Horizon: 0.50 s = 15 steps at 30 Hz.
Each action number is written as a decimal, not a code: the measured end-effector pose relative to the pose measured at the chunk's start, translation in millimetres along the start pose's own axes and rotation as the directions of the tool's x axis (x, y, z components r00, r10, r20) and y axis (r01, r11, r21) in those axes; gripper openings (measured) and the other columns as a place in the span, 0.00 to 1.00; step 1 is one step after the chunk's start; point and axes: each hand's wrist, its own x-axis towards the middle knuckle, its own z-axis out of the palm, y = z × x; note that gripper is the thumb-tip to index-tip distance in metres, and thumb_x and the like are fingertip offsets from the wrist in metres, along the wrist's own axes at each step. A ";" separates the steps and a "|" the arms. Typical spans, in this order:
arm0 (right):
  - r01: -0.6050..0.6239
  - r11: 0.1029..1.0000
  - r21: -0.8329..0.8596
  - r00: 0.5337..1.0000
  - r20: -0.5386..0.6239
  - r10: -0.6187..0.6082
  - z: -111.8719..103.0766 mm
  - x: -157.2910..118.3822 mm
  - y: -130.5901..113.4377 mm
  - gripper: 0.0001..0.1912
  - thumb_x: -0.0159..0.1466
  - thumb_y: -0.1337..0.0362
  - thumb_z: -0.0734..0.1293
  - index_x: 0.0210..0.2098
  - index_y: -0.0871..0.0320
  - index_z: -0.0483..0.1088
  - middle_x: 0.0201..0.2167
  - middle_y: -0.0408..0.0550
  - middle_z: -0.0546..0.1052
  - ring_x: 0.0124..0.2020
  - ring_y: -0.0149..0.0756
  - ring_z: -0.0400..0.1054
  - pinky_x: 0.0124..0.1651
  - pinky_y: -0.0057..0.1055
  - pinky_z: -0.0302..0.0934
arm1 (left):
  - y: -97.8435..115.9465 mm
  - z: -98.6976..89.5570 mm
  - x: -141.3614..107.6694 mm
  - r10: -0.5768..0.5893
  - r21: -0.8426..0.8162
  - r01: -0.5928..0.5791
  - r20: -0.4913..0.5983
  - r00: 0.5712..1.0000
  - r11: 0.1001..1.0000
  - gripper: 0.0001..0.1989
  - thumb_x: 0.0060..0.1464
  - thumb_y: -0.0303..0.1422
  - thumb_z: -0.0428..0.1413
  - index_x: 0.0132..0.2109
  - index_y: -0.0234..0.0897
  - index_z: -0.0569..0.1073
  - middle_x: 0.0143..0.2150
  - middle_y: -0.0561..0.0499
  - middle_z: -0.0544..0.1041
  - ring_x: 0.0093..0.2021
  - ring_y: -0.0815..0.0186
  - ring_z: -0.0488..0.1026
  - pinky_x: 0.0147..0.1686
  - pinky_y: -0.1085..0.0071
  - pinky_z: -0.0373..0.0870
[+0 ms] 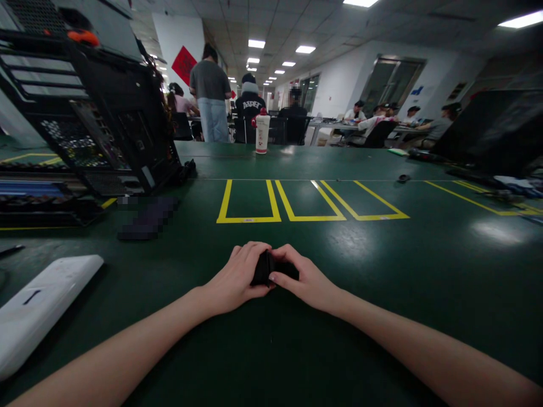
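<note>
A small black box-shaped object [262, 268] rests low over the green table, with a seam or raised edge along its right side. My left hand [237, 274] is closed round its left side, fingers over the top and thumb at the near edge. From the right, my right hand [303, 277] grips the object's right edge with curled fingers and thumb. The fingers hide part of the object, so its exact kind is unclear.
Yellow tape outlines [250, 220] mark the green table [271, 350] beyond my hands. A white device [46, 299] and an open black computer case [123, 124] are at left. A white cup [262, 134] stands at the far edge. Several people are in the background.
</note>
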 end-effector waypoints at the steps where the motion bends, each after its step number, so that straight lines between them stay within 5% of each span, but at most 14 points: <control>1: 0.010 1.000 -0.023 1.000 0.012 -0.010 -1.3 -0.9 -0.5 0.14 0.61 0.65 0.65 0.46 0.54 0.61 0.41 0.45 0.69 0.43 0.36 0.65 0.46 0.38 0.61 | -0.1 -0.1 -0.4 -0.006 -0.005 0.006 0.002 1.000 1.000 0.27 0.51 0.28 0.58 0.54 0.42 0.53 0.52 0.44 0.63 0.48 0.54 0.64 0.43 0.57 0.64; 8: 0.066 0.995 -0.070 0.995 -0.068 -0.071 -1.6 3.1 3.6 0.06 0.62 0.65 0.63 0.40 0.54 0.65 0.39 0.45 0.69 0.41 0.36 0.65 0.46 0.38 0.61 | -1.8 1.2 -0.3 0.022 0.002 -0.022 -0.020 1.000 1.000 0.27 0.51 0.31 0.59 0.54 0.42 0.54 0.51 0.45 0.64 0.48 0.55 0.65 0.43 0.59 0.65; 15: -0.002 1.000 -0.006 1.000 -0.021 0.002 -1.3 3.2 0.6 0.12 0.62 0.64 0.63 0.46 0.55 0.62 0.41 0.46 0.70 0.44 0.37 0.66 0.48 0.39 0.61 | -1.7 1.1 -0.1 0.016 0.010 -0.016 -0.009 1.000 1.000 0.27 0.52 0.31 0.58 0.55 0.41 0.54 0.52 0.44 0.64 0.49 0.54 0.65 0.43 0.58 0.65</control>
